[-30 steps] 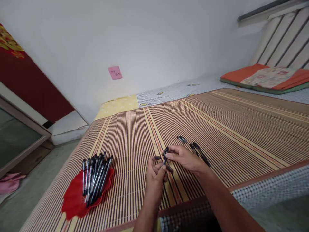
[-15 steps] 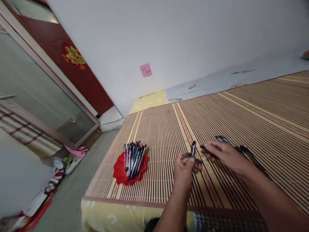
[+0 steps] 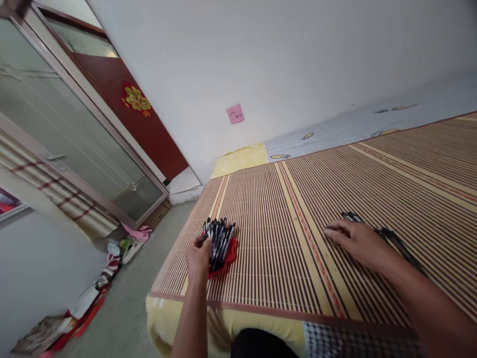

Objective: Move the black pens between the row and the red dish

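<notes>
Resting at the pile of black pens (image 3: 219,239) on the red dish (image 3: 230,252), the left hand (image 3: 198,256) grips one, while the right hand (image 3: 356,241), at three o'clock, lies flat and loose on the bed mat (image 3: 283,238).

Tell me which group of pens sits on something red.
The bundle of black pens under the left hand lies on a red dish. The loose pens by the right hand lie straight on the striped mat.
</notes>
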### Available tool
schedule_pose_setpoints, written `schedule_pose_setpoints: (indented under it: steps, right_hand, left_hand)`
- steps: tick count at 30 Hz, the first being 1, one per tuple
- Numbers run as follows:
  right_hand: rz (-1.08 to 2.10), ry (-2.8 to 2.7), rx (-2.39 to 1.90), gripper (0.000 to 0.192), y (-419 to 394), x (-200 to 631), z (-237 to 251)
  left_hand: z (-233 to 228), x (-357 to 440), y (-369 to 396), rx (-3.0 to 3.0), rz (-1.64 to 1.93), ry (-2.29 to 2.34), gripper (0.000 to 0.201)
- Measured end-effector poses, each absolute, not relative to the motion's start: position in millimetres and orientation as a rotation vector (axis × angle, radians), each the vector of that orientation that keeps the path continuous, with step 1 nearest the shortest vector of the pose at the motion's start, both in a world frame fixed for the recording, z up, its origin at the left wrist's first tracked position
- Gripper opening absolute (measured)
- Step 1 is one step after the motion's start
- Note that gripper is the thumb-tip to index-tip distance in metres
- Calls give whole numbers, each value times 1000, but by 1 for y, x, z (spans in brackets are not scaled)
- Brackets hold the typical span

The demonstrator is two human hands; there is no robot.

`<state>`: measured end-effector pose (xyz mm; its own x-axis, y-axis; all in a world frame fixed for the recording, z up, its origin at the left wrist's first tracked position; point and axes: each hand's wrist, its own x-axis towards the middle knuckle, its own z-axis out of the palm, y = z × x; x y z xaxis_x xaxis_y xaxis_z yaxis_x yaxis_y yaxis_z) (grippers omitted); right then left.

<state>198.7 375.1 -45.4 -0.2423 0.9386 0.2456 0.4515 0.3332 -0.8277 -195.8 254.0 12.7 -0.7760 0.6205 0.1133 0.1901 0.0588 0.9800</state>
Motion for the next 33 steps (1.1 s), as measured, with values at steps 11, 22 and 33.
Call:
schedule_pose_setpoints:
  steps: [11, 22, 33]
  right_hand:
    - [799, -1726, -1277, 25, 371, 207, -25]
    - [657, -656, -960, 37, 363, 241, 16]
    - [469, -1113, -1415, 15, 364, 278, 4]
  left_hand:
    - [17, -230, 265, 828, 1765, 2128, 14]
    - [60, -118, 288, 377, 1920, 915, 13]
    - [-18, -10, 307, 169, 1433, 860, 35]
